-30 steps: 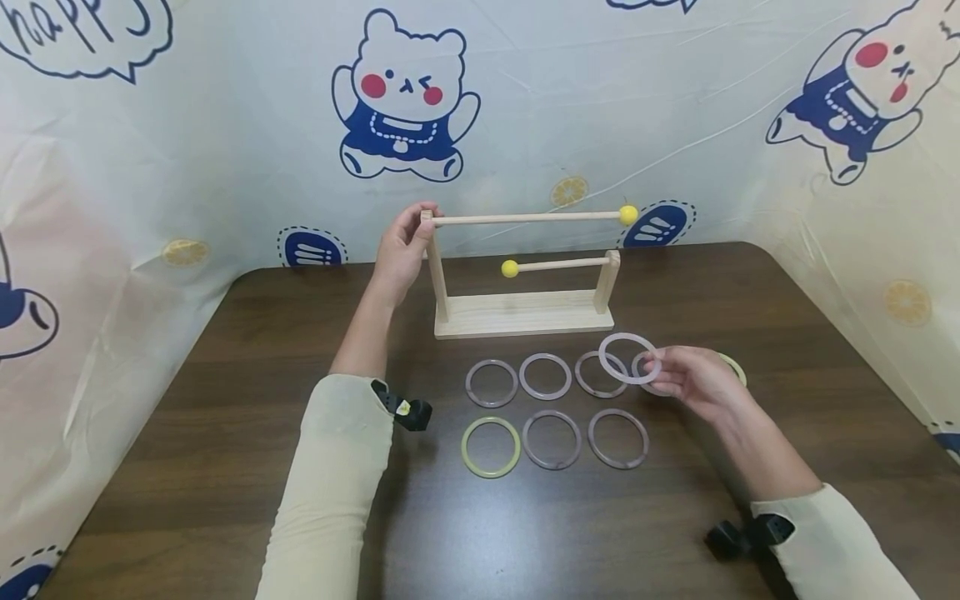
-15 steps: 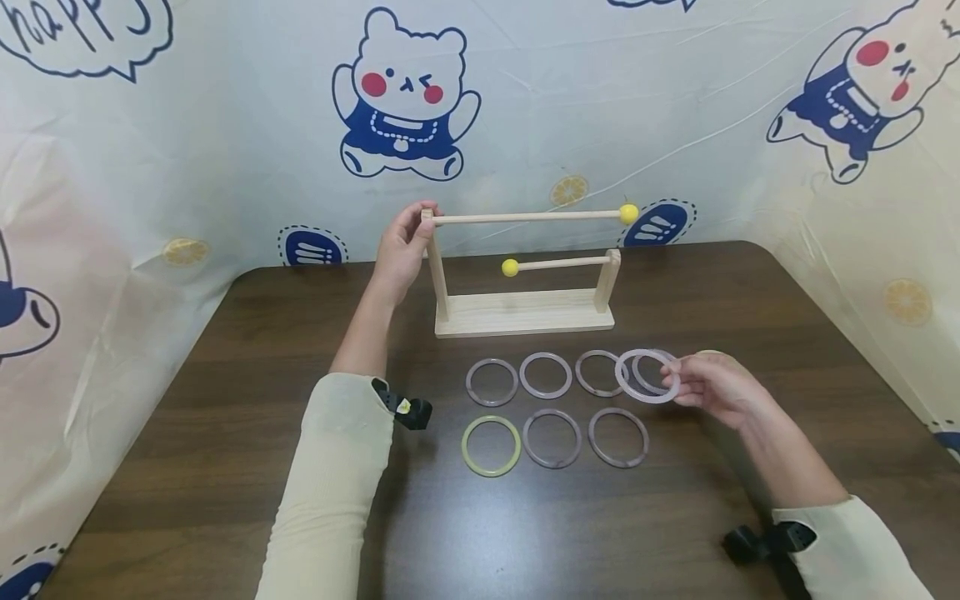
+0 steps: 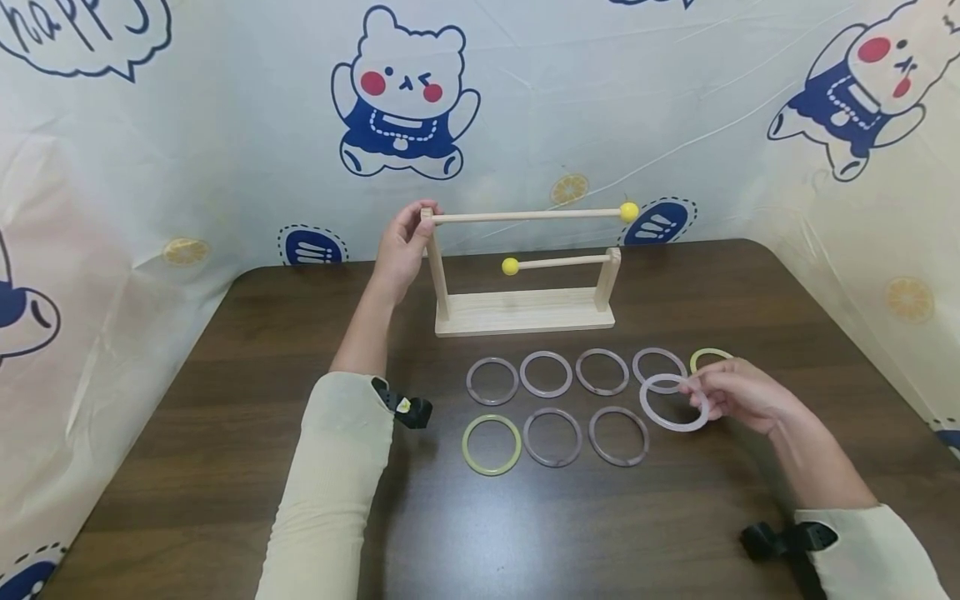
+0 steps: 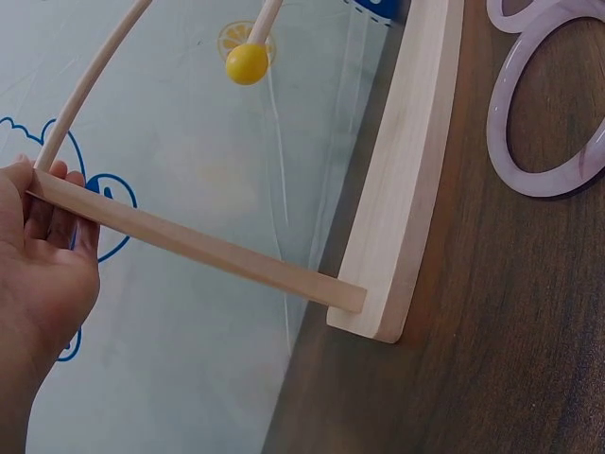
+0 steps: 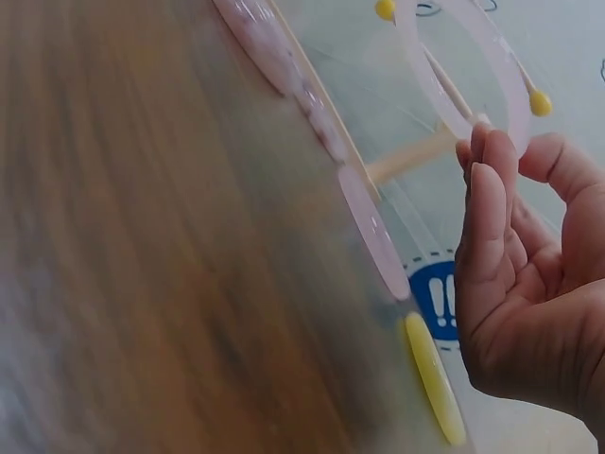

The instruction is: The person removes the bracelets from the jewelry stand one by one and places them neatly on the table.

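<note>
Pale pink ring is up off the tabletop in our right hand, pinched at its right rim between thumb and fingertips, hanging just over the right end of the front row. By the look of it we'd call it light and stiff, a smooth glossy hoop, so likely slippery and, if it is stone or glass, apt to chip on a drop; a rim pinch like this one seems the sensible hold, with the open centre left free.

Just behind it a purple ring lies flat, and a yellow ring peeks out beyond our knuckles, toward the right edge. Leftward, three more purple rings fill out the back row, the nearest of them just beside; the front row runs from a yellow-green ring through two purple ones.

Toward the far edge stands the wooden rack, with a long top rod and a short lower rod, each tipped with a yellow ball. Our left hand is on the tall left post, fingers curled round its top where the rod joins, palm against the wood.

Cartoon-bear sheeting walls in the brown tabletop.
</note>
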Tool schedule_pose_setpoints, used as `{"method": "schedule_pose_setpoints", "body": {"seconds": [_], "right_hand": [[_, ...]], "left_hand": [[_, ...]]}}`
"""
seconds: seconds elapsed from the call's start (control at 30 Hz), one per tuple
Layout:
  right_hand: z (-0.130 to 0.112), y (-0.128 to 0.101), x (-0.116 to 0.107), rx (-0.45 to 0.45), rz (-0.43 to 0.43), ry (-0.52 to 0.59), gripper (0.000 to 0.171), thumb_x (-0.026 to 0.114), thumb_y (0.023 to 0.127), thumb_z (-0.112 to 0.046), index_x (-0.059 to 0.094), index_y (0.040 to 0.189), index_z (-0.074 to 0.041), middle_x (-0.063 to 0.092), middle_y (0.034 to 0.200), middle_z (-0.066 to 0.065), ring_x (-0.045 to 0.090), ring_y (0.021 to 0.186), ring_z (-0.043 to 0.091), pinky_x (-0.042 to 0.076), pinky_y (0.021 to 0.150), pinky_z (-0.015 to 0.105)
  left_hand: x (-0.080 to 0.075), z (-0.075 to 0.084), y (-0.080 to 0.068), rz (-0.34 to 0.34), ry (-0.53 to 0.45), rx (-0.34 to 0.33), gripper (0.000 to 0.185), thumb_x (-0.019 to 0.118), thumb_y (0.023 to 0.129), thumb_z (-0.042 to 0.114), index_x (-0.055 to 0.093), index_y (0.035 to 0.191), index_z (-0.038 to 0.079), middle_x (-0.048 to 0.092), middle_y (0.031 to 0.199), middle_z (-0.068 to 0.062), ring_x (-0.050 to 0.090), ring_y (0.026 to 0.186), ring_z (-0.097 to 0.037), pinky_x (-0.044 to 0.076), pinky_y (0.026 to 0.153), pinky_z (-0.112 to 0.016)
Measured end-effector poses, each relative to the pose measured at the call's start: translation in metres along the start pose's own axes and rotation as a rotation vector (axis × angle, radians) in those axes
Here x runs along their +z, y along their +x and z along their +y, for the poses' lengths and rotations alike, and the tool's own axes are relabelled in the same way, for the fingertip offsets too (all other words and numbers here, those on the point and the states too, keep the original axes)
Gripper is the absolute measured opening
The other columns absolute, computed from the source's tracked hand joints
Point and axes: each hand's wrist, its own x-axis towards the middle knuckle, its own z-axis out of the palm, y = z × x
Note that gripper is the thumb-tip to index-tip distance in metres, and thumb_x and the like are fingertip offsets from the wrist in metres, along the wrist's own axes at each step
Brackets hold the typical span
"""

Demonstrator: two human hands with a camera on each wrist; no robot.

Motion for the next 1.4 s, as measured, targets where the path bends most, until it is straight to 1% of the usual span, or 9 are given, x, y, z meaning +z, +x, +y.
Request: {"method": "schedule_pose_setpoints", "body": {"seconds": [0.2,0.4,0.53,0.63,0.7,0.87,1.17,1.27,1.4], "right_hand": [[-0.003,-0.006,-0.006,0.06,0.009,-0.126,0.033,0.038,0.083,0.007,0.07,0.083,-0.002,0.063,0.064,-0.004,0.055,0.056,0.003,0.045,0.051,0.018],[-0.002,-0.008,-0.007,0.087,-0.038,-0.209,0.026,0.042,0.083,0.007,0.068,0.084,0.003,0.061,0.064,-0.003,0.053,0.056,0.004,0.044,0.049,0.02],[0.0,-0.008,-0.006,0.088,-0.066,-0.273,0.021,0.043,0.083,0.007,0.063,0.086,0.013,0.059,0.063,-0.004,0.051,0.054,0.004,0.043,0.048,0.02],[0.0,-0.007,-0.004,0.098,-0.056,-0.324,0.022,0.042,0.082,0.007,0.058,0.089,0.021,0.058,0.061,-0.004,0.049,0.052,0.003,0.042,0.048,0.019],[0.0,-0.006,-0.003,0.107,-0.043,-0.352,0.023,0.042,0.081,0.006,0.056,0.09,0.023,0.058,0.061,-0.004,0.048,0.052,0.003,0.042,0.048,0.019],[-0.001,-0.005,-0.002,0.124,-0.016,-0.394,0.024,0.043,0.08,0.005,0.057,0.089,0.022,0.058,0.06,-0.004,0.048,0.052,0.004,0.042,0.047,0.019],[-0.002,-0.006,-0.002,0.134,-0.02,-0.423,0.023,0.047,0.081,0.002,0.06,0.089,0.019,0.059,0.061,-0.003,0.05,0.053,0.004,0.044,0.047,0.021],[-0.003,-0.006,-0.001,0.161,-0.006,-0.47,0.022,0.048,0.081,0.001,0.063,0.089,0.015,0.06,0.063,0.001,0.051,0.053,0.006,0.045,0.048,0.021],[-0.007,-0.006,0.005,0.198,0.034,-0.58,0.018,0.053,0.083,-0.002,0.067,0.086,0.008,0.061,0.066,0.006,0.051,0.054,0.008,0.046,0.049,0.023]], "left_hand": [[0.0,0.0,0.0,0.002,-0.02,0.012,0.034,0.048,0.096,0.019,0.049,0.126,0.002,0.054,0.121,-0.007,0.047,0.112,-0.016,0.035,0.098,-0.029],[-0.001,0.0,-0.001,0.003,-0.024,0.01,0.035,0.048,0.096,0.02,0.049,0.126,0.003,0.055,0.121,-0.006,0.047,0.113,-0.015,0.035,0.099,-0.029],[0.0,-0.001,-0.001,0.006,-0.027,0.011,0.033,0.048,0.096,0.02,0.05,0.125,0.005,0.055,0.121,-0.006,0.047,0.112,-0.015,0.035,0.098,-0.028],[0.0,-0.001,0.0,0.007,-0.031,0.014,0.031,0.048,0.096,0.02,0.051,0.124,0.005,0.055,0.121,-0.006,0.047,0.112,-0.015,0.036,0.098,-0.028],[0.0,-0.002,0.0,0.009,-0.032,0.013,0.031,0.049,0.096,0.02,0.052,0.123,0.006,0.055,0.12,-0.006,0.048,0.111,-0.015,0.036,0.097,-0.029],[0.0,-0.003,0.0,0.011,-0.028,0.018,0.032,0.049,0.096,0.02,0.051,0.124,0.005,0.055,0.12,-0.006,0.048,0.112,-0.016,0.036,0.098,-0.029],[0.001,-0.003,0.0,0.017,-0.005,0.005,0.033,0.05,0.095,0.021,0.051,0.125,0.006,0.055,0.121,-0.005,0.048,0.112,-0.015,0.036,0.098,-0.03],[0.001,-0.003,0.0,0.014,-0.002,0.002,0.034,0.05,0.095,0.021,0.051,0.126,0.006,0.055,0.122,-0.005,0.047,0.113,-0.015,0.035,0.099,-0.03],[0.001,-0.001,0.0,0.016,-0.008,0.003,0.034,0.049,0.095,0.02,0.05,0.126,0.004,0.055,0.121,-0.006,0.047,0.113,-0.015,0.035,0.099,-0.029]]}}
